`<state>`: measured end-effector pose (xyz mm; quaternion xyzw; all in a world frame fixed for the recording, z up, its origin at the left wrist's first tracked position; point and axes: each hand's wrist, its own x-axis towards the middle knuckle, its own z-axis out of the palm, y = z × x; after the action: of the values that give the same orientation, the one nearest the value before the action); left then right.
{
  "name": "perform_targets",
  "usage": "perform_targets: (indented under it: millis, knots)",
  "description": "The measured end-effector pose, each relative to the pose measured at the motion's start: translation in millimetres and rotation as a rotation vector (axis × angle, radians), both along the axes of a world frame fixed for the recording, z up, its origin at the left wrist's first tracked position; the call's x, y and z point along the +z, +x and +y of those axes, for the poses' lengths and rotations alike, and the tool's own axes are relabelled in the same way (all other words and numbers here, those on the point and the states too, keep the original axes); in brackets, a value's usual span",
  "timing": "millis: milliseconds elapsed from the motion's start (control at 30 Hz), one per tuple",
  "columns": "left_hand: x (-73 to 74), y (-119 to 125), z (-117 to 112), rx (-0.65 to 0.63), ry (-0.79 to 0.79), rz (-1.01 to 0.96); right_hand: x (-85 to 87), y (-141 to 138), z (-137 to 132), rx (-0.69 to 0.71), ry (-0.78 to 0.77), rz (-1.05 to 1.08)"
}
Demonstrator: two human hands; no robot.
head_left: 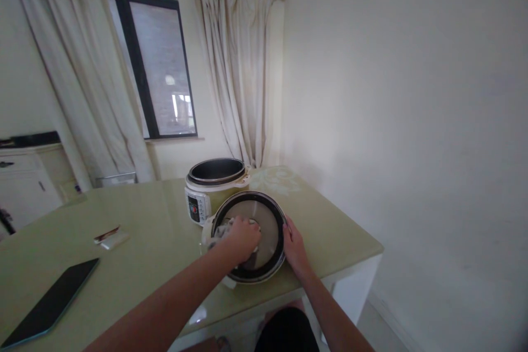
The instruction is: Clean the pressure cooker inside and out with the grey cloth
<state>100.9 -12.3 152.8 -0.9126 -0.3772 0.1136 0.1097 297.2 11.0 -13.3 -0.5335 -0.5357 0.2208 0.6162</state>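
The round pressure cooker lid (269,221) is tilted up on the table, its grey inner face and black sealing ring towards me. My right hand (294,244) grips the lid's right edge, with the thumb at the front of the rim. Against the inner face, my left hand (245,237) is closed on a crumpled, pale patterned cloth (223,230), partly hidden under the fingers. Just behind the lid stands the electric pressure cooker (198,206), uncovered, with a dark inner pot (218,169) inside and a control panel on its front.
The glossy greenish table (152,264) ends at a corner on the right, close to the wall. A dark flat tablet-like slab (51,300) lies at the left, with a small clear packet (113,238) beyond it. Curtains (235,60) and a window (163,66) are behind.
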Motion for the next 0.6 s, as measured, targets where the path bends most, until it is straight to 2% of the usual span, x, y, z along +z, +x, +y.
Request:
perform_targets:
  millis: [167,300,400,500,600]
  knots:
    - [13.9,-18,17,0.135,0.160,-0.070,4.4,-1,-3,0.010,0.011,-0.002]
    - [15.7,-15,39,0.151,0.216,-0.233,5.9,-3,-5,0.002,0.026,-0.009]
    - [6.5,3,53,0.231,0.187,-0.496,3.9,-3,-4,-0.022,0.012,-0.026]
    - [-10.5,27,54,0.301,0.112,-0.764,0.6,-2,-4,-0.023,0.007,-0.043]
    - [-27.7,41,50,0.255,-0.002,-0.833,-0.5,-2,-3,-0.024,0.000,-0.018]
